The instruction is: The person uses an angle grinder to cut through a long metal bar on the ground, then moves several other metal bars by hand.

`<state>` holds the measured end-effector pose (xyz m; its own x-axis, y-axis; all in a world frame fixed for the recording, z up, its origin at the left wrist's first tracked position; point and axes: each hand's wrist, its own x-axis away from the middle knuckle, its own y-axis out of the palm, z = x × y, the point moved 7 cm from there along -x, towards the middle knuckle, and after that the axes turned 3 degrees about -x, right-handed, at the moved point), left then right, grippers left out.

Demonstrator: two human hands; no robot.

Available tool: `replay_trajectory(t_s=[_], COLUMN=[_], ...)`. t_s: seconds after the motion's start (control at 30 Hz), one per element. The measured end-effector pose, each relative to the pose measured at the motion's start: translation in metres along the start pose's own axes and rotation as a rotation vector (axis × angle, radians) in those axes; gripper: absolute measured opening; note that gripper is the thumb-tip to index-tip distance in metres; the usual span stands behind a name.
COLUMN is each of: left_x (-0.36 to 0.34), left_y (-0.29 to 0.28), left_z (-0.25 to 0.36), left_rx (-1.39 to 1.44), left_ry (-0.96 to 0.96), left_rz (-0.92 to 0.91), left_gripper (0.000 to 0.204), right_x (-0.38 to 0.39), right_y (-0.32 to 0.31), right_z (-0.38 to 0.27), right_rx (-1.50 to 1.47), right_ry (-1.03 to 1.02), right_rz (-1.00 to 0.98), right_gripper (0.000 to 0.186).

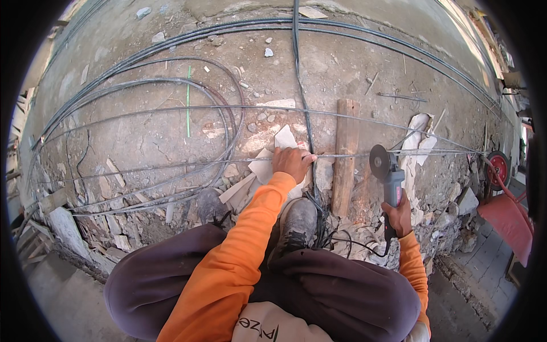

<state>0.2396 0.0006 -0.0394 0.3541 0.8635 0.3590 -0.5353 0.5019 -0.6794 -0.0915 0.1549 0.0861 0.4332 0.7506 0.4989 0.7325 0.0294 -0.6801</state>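
Note:
My right hand [398, 215] is closed around the body of an angle grinder [393, 188], held upright with its dark cutting disc [380, 162] at the top. The disc is at a thin steel rod [342, 155] that runs across in front of me; whether it touches cannot be made out. My left hand [293, 163] is closed on the same rod, thumb pointing right. Under the rod, between my hands, lies a wooden beam [345, 171]. From the grinder's lower end a black cord [364, 248] curls away to the left.
Long bent steel rods [228, 25] cross the ground ahead and loop at the left. Dark cables [302, 85] run away from me. Broken stone and torn paper [420, 128] lie around. A red wheelbarrow [507, 219] stands at the right. My shoes [297, 222] are close behind the rod.

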Motion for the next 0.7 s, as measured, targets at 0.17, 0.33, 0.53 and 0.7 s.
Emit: replay_trajectory(t_s=[0.17,0.33,0.53,0.7], left_x=[-0.001,0.000,-0.001,-0.001], left_y=[0.001,0.000,0.000,0.001], left_z=[0.002,0.001,0.001,0.001], left_rx=[0.000,0.001,0.021,0.013], left_ry=[-0.003,-0.009,-0.014,-0.010], left_rz=[-0.013,-0.019,-0.028,-0.020], left_gripper=[0.042,0.043,0.042,0.041], right_x=[-0.008,-0.015,-0.015,-0.009], right_y=[-0.002,0.001,0.000,-0.003], right_z=[0.008,0.005,0.016,0.009], right_rx=[0.002,-0.035,-0.056,-0.029], right_ry=[0.000,-0.028,0.018,-0.010], right_rz=[0.011,0.005,-0.010,0.002], right_gripper=[0.047,0.045,0.045,0.051])
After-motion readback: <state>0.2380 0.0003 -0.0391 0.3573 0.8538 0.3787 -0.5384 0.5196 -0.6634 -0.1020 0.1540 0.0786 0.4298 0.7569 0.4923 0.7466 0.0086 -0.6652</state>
